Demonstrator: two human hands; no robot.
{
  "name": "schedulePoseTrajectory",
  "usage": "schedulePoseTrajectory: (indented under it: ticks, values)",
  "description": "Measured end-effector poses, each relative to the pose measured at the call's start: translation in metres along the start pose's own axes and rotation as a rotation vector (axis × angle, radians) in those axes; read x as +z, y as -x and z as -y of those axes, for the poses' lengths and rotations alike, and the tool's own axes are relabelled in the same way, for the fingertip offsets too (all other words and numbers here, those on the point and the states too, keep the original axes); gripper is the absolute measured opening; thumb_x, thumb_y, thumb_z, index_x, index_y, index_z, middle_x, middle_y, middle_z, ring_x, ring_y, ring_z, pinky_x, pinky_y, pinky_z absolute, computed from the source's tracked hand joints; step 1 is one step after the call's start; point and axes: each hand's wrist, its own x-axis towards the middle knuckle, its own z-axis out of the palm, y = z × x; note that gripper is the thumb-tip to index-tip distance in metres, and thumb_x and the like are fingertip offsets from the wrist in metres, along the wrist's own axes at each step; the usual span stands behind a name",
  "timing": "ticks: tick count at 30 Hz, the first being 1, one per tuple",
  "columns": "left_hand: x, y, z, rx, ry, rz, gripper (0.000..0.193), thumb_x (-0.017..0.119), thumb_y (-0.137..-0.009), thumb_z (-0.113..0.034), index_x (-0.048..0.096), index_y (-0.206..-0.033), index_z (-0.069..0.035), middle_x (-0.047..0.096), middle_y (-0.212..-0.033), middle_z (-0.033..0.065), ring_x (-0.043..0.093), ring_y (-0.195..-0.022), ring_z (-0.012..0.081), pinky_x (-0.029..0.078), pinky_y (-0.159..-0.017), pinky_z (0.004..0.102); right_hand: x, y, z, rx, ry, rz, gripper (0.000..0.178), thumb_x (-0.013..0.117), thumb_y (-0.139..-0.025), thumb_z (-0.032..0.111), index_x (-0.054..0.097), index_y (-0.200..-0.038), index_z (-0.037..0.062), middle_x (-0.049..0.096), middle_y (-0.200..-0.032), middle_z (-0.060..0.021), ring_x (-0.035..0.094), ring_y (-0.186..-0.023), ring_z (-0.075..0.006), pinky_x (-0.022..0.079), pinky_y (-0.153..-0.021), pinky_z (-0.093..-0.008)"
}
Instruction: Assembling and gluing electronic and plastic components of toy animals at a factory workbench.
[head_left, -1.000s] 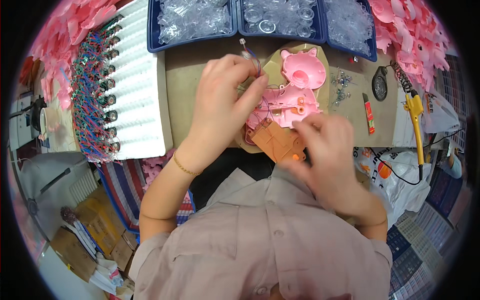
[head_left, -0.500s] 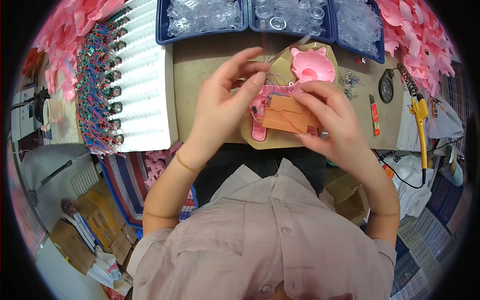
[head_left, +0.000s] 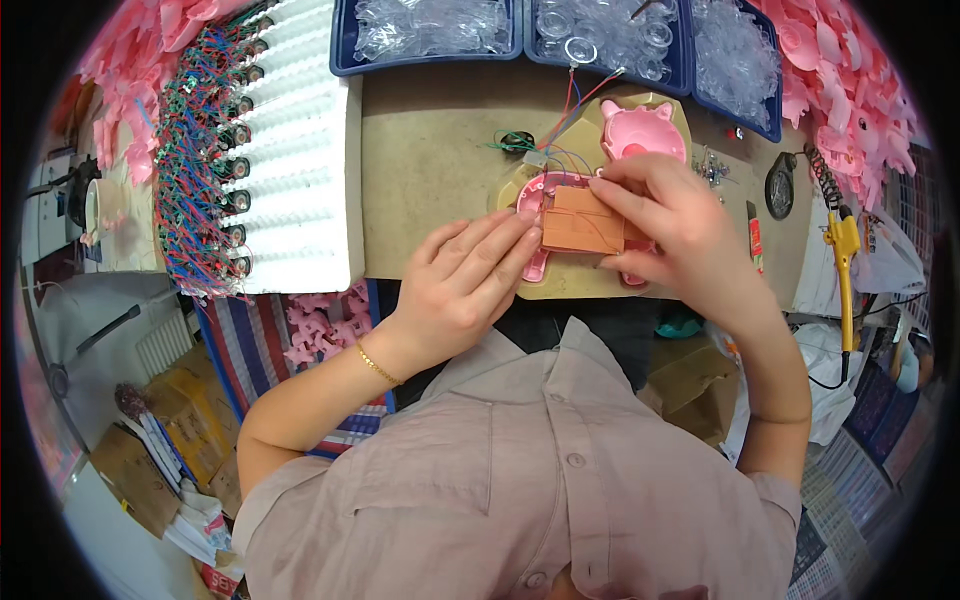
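An orange rectangular plastic case (head_left: pixel 583 222) with a thin wire across its face lies over a pink plastic toy shell half (head_left: pixel 535 262). My right hand (head_left: pixel 680 225) grips the case at its right end, thumb below and fingers above. My left hand (head_left: pixel 470 275) lies with fingers stretched out and its fingertips at the left edge of the case and shell. Thin coloured wires (head_left: pixel 568 155) run from the shell to a small grey part (head_left: pixel 535 159) and a round black part (head_left: pixel 517 142). The shell's middle is hidden under the case.
Just behind is a pink animal-head shell (head_left: pixel 645 128) on a tan board (head_left: pixel 590 287). Blue bins (head_left: pixel 430 65) of clear plastic parts line the back. A white ridged foam tray (head_left: pixel 300 160) with wired speakers stands left; a yellow-handled tool (head_left: pixel 843 240) hangs right.
My left hand has come down from above the wires to the left side of the case, fingers straightened. The round black part and grey part now show behind the shell. My right hand keeps its grip.
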Motion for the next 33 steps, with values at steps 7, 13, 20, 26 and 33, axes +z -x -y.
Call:
schedulePoseTrajectory:
  ticks: [7,13,20,26,33]
  values:
    - [-0.019,-0.019,0.016,-0.018,0.206,-0.034,0.039,0.073,-0.072,-0.010,0.066,-0.110,-0.010,0.063,-0.111,0.0016,0.057,-0.101,0.0217,0.042,-0.084,0.0349,0.003,0.023,0.002,0.184,-0.136,-0.174,0.057,0.079,-0.065,0.023,0.060,-0.117,0.0055,0.057,-0.110,-0.0118,0.054,-0.106,-0.0298,0.044,-0.090,-0.0395]
    - [-0.010,-0.074,-0.001,0.127,0.031,0.083,0.039,0.072,-0.074,-0.024,0.066,-0.111,-0.010,0.063,-0.114,0.0017,0.056,-0.104,0.0206,0.041,-0.088,0.0348,0.004,0.029,0.001,0.136,0.216,-0.155,0.049,0.078,-0.066,0.023,0.062,-0.108,0.0036,0.058,-0.090,-0.0080,0.055,-0.083,-0.0268,0.044,-0.072,-0.0370]
    - [0.001,-0.069,-0.006,0.167,-0.058,0.017,0.035,0.070,-0.077,-0.026,0.067,-0.107,-0.009,0.063,-0.113,0.0018,0.054,-0.108,0.0191,0.042,-0.090,0.0350,0.004,0.027,-0.004,0.108,0.190,-0.274,0.041,0.077,-0.067,0.017,0.064,-0.103,0.0011,0.058,-0.084,-0.0084,0.056,-0.076,-0.0243,0.045,-0.066,-0.0355]
    - [-0.020,-0.062,-0.006,-0.158,0.113,-0.025,0.016,0.069,-0.078,-0.014,0.067,-0.092,-0.006,0.065,-0.100,0.0057,0.058,-0.097,0.0218,0.046,-0.080,0.0371,-0.016,-0.007,-0.011,0.027,0.090,-0.359,0.022,0.065,-0.076,0.005,0.063,-0.098,0.0015,0.063,-0.098,-0.0101,0.060,-0.087,-0.0290,0.048,-0.076,-0.0351]
    - [-0.001,-0.080,0.006,-0.398,0.089,-0.052,0.020,0.069,-0.078,-0.024,0.063,-0.078,-0.005,0.057,-0.077,0.0087,0.055,-0.077,0.0287,0.044,-0.069,0.0393,-0.002,-0.061,-0.017,-0.249,0.438,-0.185,0.021,0.061,-0.067,0.010,0.061,-0.087,0.0049,0.056,-0.114,-0.0101,0.055,-0.103,-0.0281,0.045,-0.087,-0.0369]
